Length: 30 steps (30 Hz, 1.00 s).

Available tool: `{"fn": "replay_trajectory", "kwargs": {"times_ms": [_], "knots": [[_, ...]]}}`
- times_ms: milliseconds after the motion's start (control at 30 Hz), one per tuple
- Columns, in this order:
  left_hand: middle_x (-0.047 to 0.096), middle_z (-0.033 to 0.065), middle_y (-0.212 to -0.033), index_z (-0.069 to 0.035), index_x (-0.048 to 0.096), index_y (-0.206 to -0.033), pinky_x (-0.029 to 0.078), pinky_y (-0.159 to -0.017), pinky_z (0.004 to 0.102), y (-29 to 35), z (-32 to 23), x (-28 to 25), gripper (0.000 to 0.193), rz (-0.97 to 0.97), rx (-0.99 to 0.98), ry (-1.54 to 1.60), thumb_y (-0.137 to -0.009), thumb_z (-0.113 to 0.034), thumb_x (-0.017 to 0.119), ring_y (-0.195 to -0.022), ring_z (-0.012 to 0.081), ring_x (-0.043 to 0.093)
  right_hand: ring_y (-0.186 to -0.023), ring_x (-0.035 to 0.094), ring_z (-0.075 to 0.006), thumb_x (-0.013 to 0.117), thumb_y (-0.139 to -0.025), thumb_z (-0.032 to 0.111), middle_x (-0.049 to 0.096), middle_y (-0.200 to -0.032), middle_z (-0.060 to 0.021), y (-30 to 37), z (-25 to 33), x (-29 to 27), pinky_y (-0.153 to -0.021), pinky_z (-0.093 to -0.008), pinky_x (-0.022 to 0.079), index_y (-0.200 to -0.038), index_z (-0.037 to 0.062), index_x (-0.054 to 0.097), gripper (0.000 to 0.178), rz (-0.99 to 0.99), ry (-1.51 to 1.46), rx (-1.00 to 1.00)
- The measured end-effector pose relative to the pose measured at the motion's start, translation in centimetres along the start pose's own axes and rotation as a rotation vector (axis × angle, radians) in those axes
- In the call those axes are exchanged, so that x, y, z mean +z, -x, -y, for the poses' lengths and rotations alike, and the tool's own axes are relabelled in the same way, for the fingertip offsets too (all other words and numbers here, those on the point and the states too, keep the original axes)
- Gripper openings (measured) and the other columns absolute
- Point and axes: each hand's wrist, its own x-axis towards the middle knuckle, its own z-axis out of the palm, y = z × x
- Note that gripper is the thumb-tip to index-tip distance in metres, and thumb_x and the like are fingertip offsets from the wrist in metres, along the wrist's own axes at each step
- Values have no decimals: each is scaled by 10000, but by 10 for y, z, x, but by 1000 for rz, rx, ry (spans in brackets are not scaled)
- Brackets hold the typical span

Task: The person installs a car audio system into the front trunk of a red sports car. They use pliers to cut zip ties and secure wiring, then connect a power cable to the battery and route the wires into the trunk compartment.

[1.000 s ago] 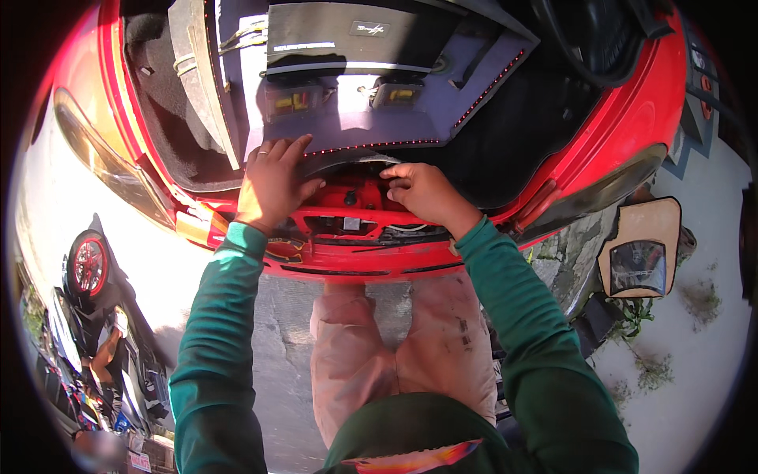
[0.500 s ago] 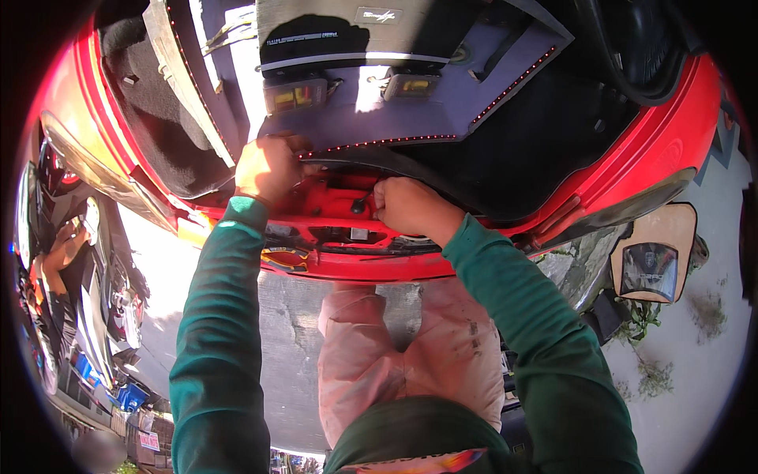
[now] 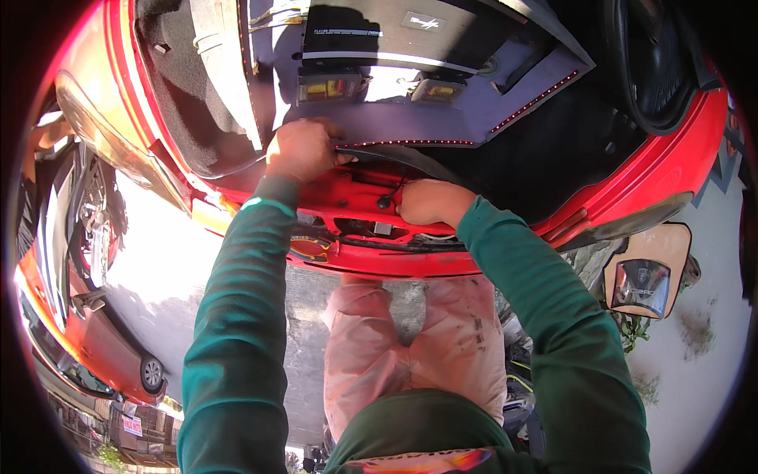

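Note:
In the open trunk of a red car (image 3: 505,243), my left hand (image 3: 304,150) is closed on the edge of the black trunk liner (image 3: 410,156). The liner stands lifted off the red rear panel (image 3: 339,207) there. My right hand (image 3: 430,201) reaches under the lifted liner with curled fingers. Its fingertips are partly hidden, and what they pinch, if anything, does not show. Just left of them sits a small round black knob (image 3: 383,202) with what looks like a thin dark cable.
A grey panel (image 3: 450,126) edged with red lights fills the trunk beyond my hands. A black rubbery part (image 3: 651,71) stands at the far right. Below the latch opening lies a dark orange-edged item (image 3: 310,249). A beige-framed item (image 3: 647,268) is on the ground at right; another car (image 3: 103,347) stands left.
The view has shifted, so the trunk appears further right and another car shows at left. Both hands remain at the liner edge and the rear panel with much the same hold.

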Motion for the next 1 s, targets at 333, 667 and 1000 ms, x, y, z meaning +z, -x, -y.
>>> {"fn": "replay_trajectory", "kwargs": {"times_ms": [333,667,1000], "knots": [[782,72,-1183,-207,791,-1179,584,-983,455,18,-14,-8,446,70,34,21,-856,-512,827,-1170,310,722,-1063,726,-456,561,-984,266,752,-1088,-292,-2,-11,18,-967,-537,561,-1063,-22,791,378,-192,30,69],[702,151,-1178,-83,720,-1281,497,-1040,509,101,-16,-14,572,-289,98,231,-775,-301,875,-1174,381,627,-891,717,-425,707,-964,231,728,-884,-191,160,-3,2,-814,-530,543,-945,43,674,192,-751,-368,-40],[690,184,-1132,-40,714,-1252,518,-986,531,140,-68,21,401,-515,36,324,-877,-156,796,-1102,424,622,-947,754,-380,729,-972,228,760,-993,-203,290,-163,-166,-830,-467,583,-1225,1,661,347,-1554,-241,435]]}}
